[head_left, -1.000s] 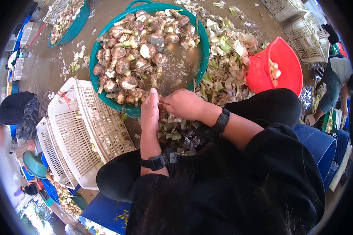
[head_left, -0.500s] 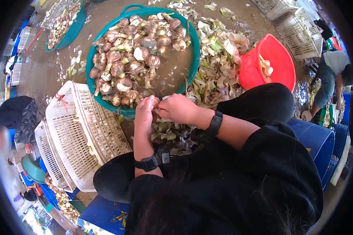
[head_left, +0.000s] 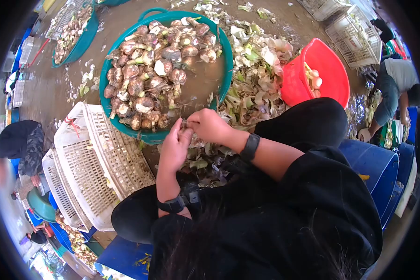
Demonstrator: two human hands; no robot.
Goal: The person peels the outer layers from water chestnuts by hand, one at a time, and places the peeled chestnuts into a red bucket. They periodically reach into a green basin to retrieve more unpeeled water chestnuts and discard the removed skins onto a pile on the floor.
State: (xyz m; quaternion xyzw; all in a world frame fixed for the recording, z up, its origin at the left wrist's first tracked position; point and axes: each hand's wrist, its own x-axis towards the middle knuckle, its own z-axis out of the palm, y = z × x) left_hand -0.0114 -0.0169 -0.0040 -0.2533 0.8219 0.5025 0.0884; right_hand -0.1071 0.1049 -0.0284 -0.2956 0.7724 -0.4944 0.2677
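Observation:
My left hand [head_left: 175,148] and my right hand [head_left: 209,125] meet at the near edge of a green tub [head_left: 227,70]. Fingers of both are closed around something small and brownish, mostly hidden between them. Many muddy bulbs with short stems [head_left: 144,79] fill the left and middle of the tub, with brown water at its right. Loose peeled leaves [head_left: 261,79] lie in a heap right of the tub. A red basin [head_left: 331,70] beyond the heap holds several pale, clean bulbs [head_left: 315,80].
White plastic crates [head_left: 86,158] stand left of my knee. Blue barrels [head_left: 366,161] are at the right. Another tub [head_left: 86,42] with bulbs is at the upper left. People work at the left [head_left: 21,140] and right [head_left: 396,84]. More crates [head_left: 354,39] stand upper right.
My left hand's fingers, extended upward before, are now bent around the small item. My right hand has shifted slightly up. The whole view has moved a little.

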